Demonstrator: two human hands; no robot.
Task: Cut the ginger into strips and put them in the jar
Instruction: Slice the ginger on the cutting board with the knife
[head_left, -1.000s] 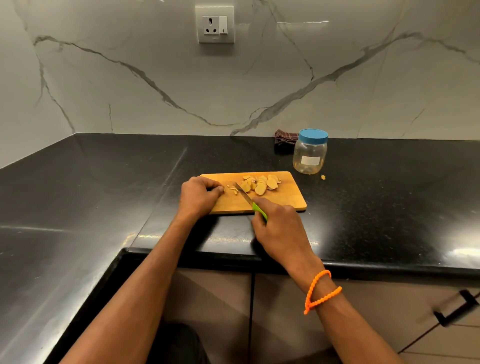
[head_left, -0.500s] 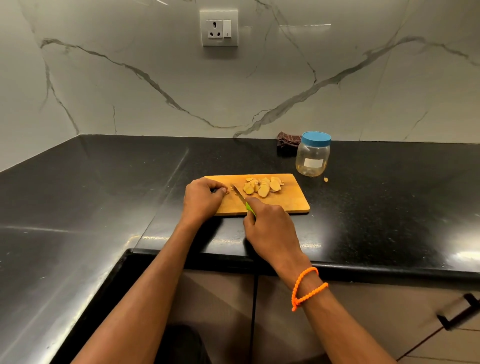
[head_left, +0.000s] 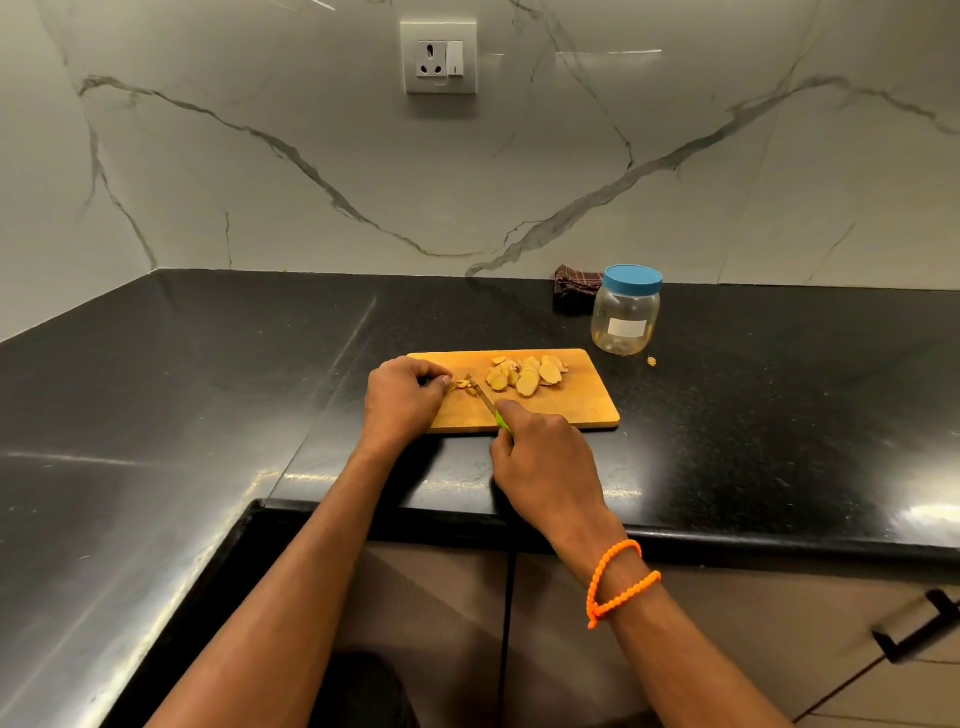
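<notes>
While the left hand (head_left: 402, 400) curls over a small ginger piece (head_left: 464, 385) on the cutting board (head_left: 571, 405), the right hand (head_left: 543, 457) grips the knife (head_left: 485, 399), cutting strips. A pile of slices (head_left: 527, 375) looks uncut, and the jar (head_left: 626, 310), well apart, has its lid on.

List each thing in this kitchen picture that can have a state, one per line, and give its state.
jar: upright, blue lid on
ginger slices: piled on the cutting board, uncut
ginger strips: cut, at the blade
knife: held, blade on the board
left hand: fingers curled, at the ginger strips
right hand: grips the knife
</notes>
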